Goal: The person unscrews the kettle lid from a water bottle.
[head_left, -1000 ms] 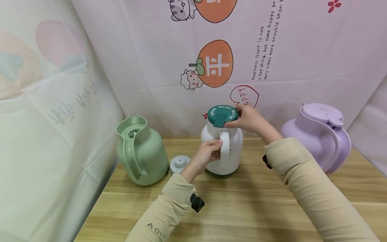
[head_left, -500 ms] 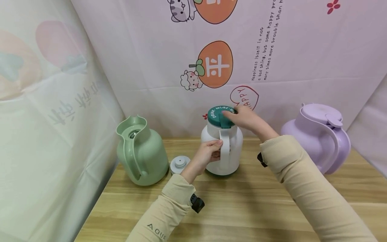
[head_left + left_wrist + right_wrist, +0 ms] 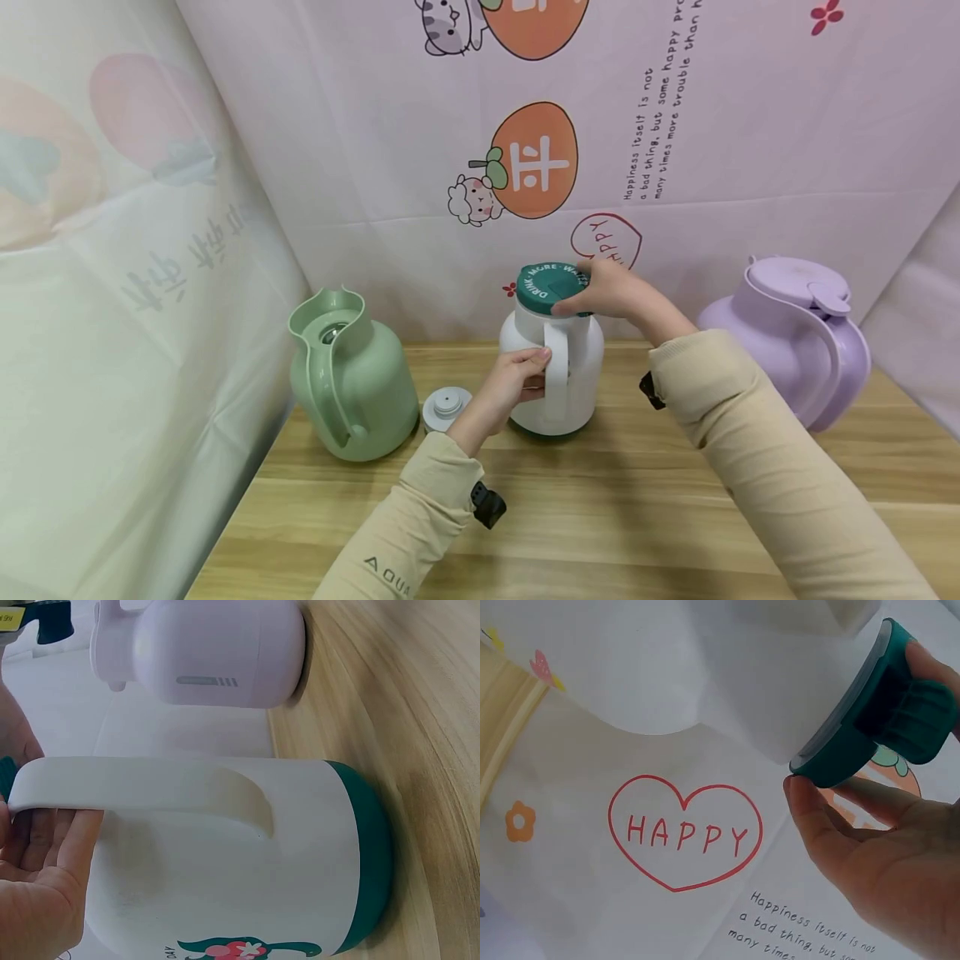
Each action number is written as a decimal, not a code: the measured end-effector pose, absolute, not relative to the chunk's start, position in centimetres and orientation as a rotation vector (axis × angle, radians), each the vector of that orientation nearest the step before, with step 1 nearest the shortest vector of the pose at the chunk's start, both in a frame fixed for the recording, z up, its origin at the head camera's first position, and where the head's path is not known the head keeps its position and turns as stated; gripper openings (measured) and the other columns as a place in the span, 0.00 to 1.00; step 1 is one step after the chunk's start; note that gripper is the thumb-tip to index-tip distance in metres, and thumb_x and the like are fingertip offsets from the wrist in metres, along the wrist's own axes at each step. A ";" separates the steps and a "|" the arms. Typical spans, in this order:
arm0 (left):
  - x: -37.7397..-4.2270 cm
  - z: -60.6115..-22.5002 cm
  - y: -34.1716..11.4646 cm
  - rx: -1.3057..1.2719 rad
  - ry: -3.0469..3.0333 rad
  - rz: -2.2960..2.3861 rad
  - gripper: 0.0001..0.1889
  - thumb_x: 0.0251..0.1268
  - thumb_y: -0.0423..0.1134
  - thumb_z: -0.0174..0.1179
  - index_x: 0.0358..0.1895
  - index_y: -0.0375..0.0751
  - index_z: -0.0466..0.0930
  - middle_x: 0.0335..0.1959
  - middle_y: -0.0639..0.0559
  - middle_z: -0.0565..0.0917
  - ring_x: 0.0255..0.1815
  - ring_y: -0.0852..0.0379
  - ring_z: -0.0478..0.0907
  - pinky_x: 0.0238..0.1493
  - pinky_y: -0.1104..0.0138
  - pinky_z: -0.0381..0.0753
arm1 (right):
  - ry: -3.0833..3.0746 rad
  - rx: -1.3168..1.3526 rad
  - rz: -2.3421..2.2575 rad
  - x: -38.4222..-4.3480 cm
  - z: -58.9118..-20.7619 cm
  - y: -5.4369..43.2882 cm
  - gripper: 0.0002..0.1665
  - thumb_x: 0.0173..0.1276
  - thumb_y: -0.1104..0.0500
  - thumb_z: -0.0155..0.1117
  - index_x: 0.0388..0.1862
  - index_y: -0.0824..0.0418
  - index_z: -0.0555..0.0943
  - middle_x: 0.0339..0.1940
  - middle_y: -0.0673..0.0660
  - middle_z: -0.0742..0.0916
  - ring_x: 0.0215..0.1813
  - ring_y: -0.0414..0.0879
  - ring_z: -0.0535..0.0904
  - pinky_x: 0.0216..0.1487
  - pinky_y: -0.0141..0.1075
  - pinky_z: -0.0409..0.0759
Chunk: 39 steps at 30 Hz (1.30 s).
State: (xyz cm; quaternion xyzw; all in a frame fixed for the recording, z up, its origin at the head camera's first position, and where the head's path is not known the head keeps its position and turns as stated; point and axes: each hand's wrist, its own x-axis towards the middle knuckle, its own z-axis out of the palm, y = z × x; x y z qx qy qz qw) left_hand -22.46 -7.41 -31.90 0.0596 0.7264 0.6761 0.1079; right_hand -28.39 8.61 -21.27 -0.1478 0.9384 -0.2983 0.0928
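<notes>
A white thermos jug [image 3: 585, 367] with a dark green base stands upright on the table in the head view. My left hand [image 3: 510, 387] holds its handle [image 3: 150, 782], fingers curled round it in the left wrist view. On the jug's neck sits a green lid [image 3: 536, 287] lettered "DRINK MORE WATER". My right hand [image 3: 618, 292] grips this lid from the right, thumb at the near side and fingers at the far side. The lid's protruding tab [image 3: 915, 720] shows in the right wrist view, between thumb and fingers.
To the left stands a green jug [image 3: 375, 383] with an uncovered top. A grey-white stopper [image 3: 447, 408] lies between it and the white jug, partly behind my left wrist. A lilac jug [image 3: 772, 342] stands right, behind my right forearm. A printed cloth [image 3: 390, 167] hangs behind.
The green lid has turned counterclockwise on the white jug, its tab moving right. My right thumb went onto the lid's top, then back to its near side. The left hand stays on the handle.
</notes>
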 end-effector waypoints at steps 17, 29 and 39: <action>-22.6 -32.3 -7.5 0.181 2.125 2.005 0.22 0.76 0.44 0.45 0.62 0.31 0.72 0.54 0.32 0.79 0.41 0.60 0.80 0.58 0.57 0.80 | 3.055 -0.504 -0.597 -27.6 -21.8 6.8 0.52 0.61 0.35 0.61 0.68 0.73 0.63 0.64 0.74 0.72 0.62 0.66 0.69 0.62 0.56 0.72; -22.6 -32.3 -7.4 0.163 2.123 2.034 0.21 0.76 0.43 0.46 0.59 0.28 0.74 0.42 0.43 0.83 0.36 0.63 0.79 0.54 0.59 0.82 | 3.021 -0.702 -0.719 -28.6 -22.8 8.0 0.40 0.63 0.47 0.66 0.66 0.71 0.69 0.69 0.72 0.69 0.68 0.65 0.66 0.68 0.57 0.67; -22.6 -32.3 -7.1 0.166 2.125 2.030 0.21 0.75 0.42 0.46 0.58 0.28 0.74 0.46 0.37 0.83 0.37 0.62 0.80 0.54 0.58 0.82 | 3.016 -0.877 -0.790 -28.5 -22.7 9.6 0.25 0.65 0.54 0.66 0.57 0.66 0.79 0.64 0.68 0.77 0.67 0.64 0.70 0.67 0.56 0.68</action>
